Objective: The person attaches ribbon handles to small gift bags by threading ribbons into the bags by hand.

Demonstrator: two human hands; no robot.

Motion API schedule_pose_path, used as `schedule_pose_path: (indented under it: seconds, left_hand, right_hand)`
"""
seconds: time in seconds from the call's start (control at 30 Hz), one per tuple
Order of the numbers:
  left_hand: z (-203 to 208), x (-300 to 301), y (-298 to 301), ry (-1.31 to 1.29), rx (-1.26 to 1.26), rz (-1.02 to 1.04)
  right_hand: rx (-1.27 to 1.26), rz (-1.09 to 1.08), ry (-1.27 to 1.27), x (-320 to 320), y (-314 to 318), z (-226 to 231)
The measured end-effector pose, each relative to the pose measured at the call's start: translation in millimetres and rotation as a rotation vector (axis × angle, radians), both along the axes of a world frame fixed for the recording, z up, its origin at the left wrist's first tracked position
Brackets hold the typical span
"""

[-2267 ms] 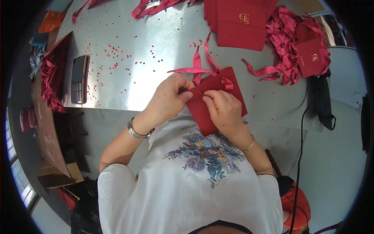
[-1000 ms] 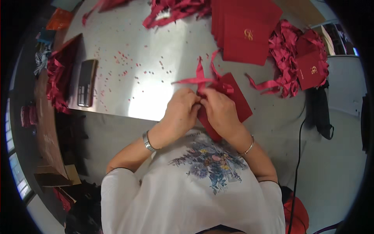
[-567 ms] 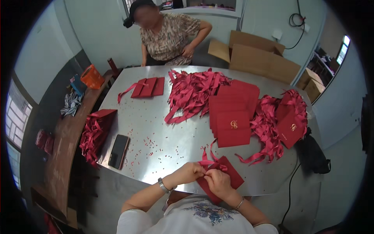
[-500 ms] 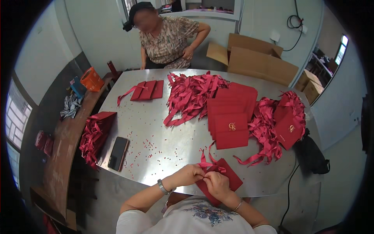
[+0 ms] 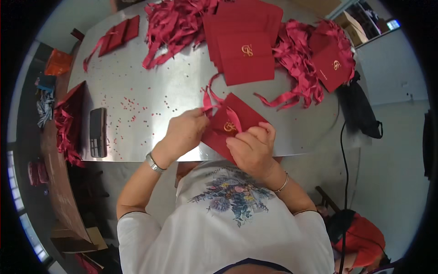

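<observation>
A dark red paper pouch (image 5: 248,112) with a gold emblem lies at the near table edge, turned at a slant. My left hand (image 5: 187,132) is closed at its left side, pinching a red ribbon (image 5: 208,101) whose tail runs up past the fingers. Over the pouch's lower right part, my right hand (image 5: 253,148) has its fingers curled around another stretch of ribbon (image 5: 234,119), which crosses the emblem. The fingertips of the right hand are partly hidden.
Beyond the pouch lie a stack of red pouches (image 5: 248,61) and ribbon heaps (image 5: 178,27). A phone (image 5: 97,132) and a ribboned pouch bundle (image 5: 68,123) are on the left, with red confetti dots between. A black bag (image 5: 362,109) sits right; a person in red (image 5: 365,237) is behind.
My hands, together at a ribbon knot before, are now apart, each with ribbon, and the emblem shows between them. The view has tipped down, and the person across the table is out of sight.
</observation>
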State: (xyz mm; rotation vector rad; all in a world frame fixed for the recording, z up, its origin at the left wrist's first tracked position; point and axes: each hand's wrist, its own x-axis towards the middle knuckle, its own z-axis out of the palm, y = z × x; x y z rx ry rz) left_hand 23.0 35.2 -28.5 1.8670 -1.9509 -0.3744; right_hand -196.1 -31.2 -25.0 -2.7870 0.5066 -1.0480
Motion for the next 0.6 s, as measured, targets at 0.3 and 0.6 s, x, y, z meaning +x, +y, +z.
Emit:
schedule_pose_path:
  seconds: [0.3,0.6]
  left_hand:
    - [-12.9,-5.9,3.6,0.132,0.03,0.013]
    - [-15.1,8.6,6.0,-0.031,-0.041,0.309]
  right_hand:
    - [0.4,-0.186,0.24,-28.1,-0.5,-34.9]
    - [0.403,-0.168,0.295,-27.7,-2.5,-28.2]
